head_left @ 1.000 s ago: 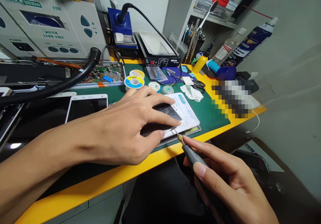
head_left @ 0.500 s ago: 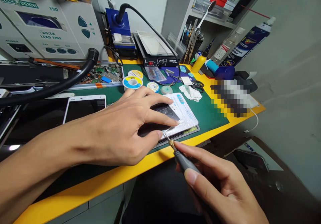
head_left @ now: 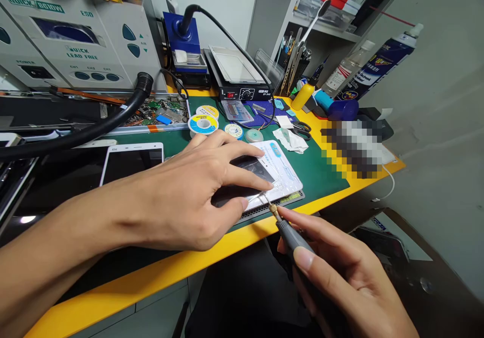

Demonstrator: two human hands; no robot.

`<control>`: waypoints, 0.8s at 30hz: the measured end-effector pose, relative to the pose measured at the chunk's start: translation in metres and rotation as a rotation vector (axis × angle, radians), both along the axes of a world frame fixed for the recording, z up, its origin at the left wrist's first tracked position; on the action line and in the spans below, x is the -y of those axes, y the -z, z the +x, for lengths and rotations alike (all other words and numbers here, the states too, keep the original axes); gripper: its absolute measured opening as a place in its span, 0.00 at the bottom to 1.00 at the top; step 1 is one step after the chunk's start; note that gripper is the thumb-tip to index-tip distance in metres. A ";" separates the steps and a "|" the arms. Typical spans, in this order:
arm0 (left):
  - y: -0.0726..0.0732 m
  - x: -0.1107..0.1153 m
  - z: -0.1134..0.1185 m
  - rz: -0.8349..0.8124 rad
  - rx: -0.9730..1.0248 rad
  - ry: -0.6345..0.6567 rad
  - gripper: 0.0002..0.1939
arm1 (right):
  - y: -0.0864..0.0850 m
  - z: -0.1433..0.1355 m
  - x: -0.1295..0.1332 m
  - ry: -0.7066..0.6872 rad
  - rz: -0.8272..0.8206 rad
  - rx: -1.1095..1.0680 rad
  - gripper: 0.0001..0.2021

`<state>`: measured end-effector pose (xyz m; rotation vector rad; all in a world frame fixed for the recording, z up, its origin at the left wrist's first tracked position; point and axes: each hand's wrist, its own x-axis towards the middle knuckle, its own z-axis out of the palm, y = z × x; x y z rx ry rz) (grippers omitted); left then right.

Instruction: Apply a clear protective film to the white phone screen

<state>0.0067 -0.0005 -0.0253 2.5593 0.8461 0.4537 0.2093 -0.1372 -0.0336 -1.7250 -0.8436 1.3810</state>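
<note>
The left hand (head_left: 196,191) lies palm down, fingers spread, hiding much of a dark phone panel (head_left: 251,169); the right hand (head_left: 351,272) grips a grey pen-like tool (head_left: 293,237), its tip at the panel's near edge. The yellow table (head_left: 166,272) bears a green mat (head_left: 325,171) beneath the panel. Around stand a rework station (head_left: 121,86), white phone (head_left: 134,155) and spool (head_left: 203,124).

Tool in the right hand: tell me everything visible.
The tool has a dark grey, plastic-looking handle, ridged in front, then a brass-coloured collar and a thin metal tip. The right hand grips it, slanting, tip forward and left, at the near edge of the white-framed phone. Whether the tip touches is unclear.
</note>
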 end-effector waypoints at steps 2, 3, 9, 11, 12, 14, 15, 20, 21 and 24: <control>-0.001 0.000 0.000 -0.010 0.000 0.002 0.22 | -0.001 0.004 0.000 0.047 0.002 -0.060 0.25; -0.002 0.001 -0.001 -0.016 -0.003 0.004 0.22 | -0.002 0.008 0.000 0.066 0.002 -0.107 0.23; -0.003 0.000 -0.002 -0.017 -0.035 0.001 0.24 | -0.010 0.023 0.003 0.051 0.037 -0.423 0.11; -0.003 -0.001 -0.002 -0.017 -0.038 0.008 0.24 | -0.010 0.019 0.005 0.032 0.035 -0.405 0.17; -0.003 -0.001 -0.002 -0.019 -0.040 0.012 0.24 | -0.009 0.016 0.006 0.020 0.022 -0.385 0.21; -0.003 -0.001 -0.001 -0.025 -0.044 0.017 0.25 | -0.007 0.007 0.006 0.003 -0.013 -0.347 0.29; -0.003 -0.002 -0.001 -0.026 -0.043 0.019 0.25 | -0.006 0.003 0.006 0.002 -0.022 -0.326 0.31; -0.002 -0.002 -0.001 -0.018 -0.031 0.029 0.24 | -0.002 -0.009 -0.002 -0.052 -0.022 -0.165 0.30; -0.002 -0.003 -0.001 -0.019 -0.030 0.030 0.24 | -0.001 -0.010 -0.004 -0.078 -0.018 -0.135 0.30; -0.003 -0.002 0.000 -0.025 -0.026 0.029 0.24 | -0.001 -0.010 -0.009 -0.133 0.000 -0.078 0.29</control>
